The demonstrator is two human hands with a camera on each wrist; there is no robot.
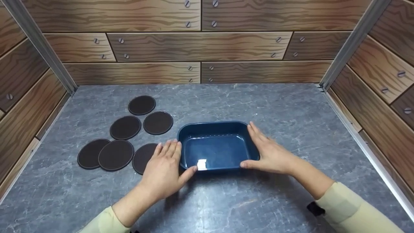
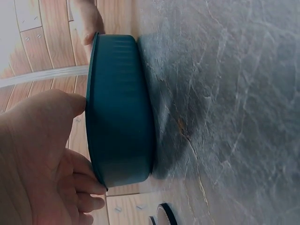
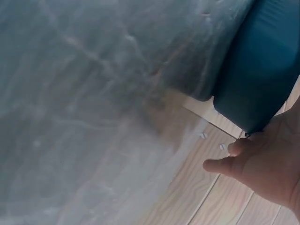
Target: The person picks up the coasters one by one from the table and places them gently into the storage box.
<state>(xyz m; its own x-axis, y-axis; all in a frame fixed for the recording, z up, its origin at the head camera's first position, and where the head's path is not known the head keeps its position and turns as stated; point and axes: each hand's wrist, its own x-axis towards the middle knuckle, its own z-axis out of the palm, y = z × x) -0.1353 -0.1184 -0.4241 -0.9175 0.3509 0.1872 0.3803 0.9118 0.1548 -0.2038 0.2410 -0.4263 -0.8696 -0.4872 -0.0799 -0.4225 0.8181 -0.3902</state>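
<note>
A dark blue rectangular dish (image 1: pixel 215 150) with rounded corners sits on the table in front of me, nothing inside it. My left hand (image 1: pixel 163 174) rests against its left end, thumb at the front rim and fingers extended along the side. At the right end, my right hand (image 1: pixel 271 155) touches the rim with thumb and fingers spread apart. The left wrist view has the dish's outer wall (image 2: pixel 119 112) beside my thumb and fingers. In the right wrist view, part of the right hand (image 3: pixel 267 164) lies at the dish's rim.
Several dark round coasters lie left of the dish. One coaster (image 1: pixel 142 158) is partly covered by my left hand, and another coaster (image 1: pixel 115 155) overlaps its neighbour. Wood-patterned walls (image 1: pixel 200 47) enclose the grey marbled table (image 1: pixel 291 106) at the back and sides.
</note>
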